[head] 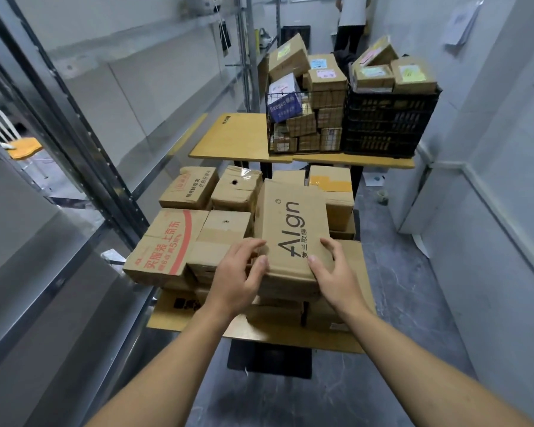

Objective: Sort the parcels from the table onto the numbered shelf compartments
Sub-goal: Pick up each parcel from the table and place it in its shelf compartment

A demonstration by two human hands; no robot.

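A long brown cardboard parcel printed "Algn" lies on top of a pile of parcels on the near yellow table. My left hand grips its near left corner, thumb on top and fingers curled round the side. My right hand grips its near right corner the same way. Around it lie a box with red print, a plain box and several more brown boxes. The metal shelf runs along the left.
A second yellow table behind carries a wire basket and a black crate, both full of small parcels. A person stands at the far end of the aisle. A white wall closes the right side; grey floor lies between.
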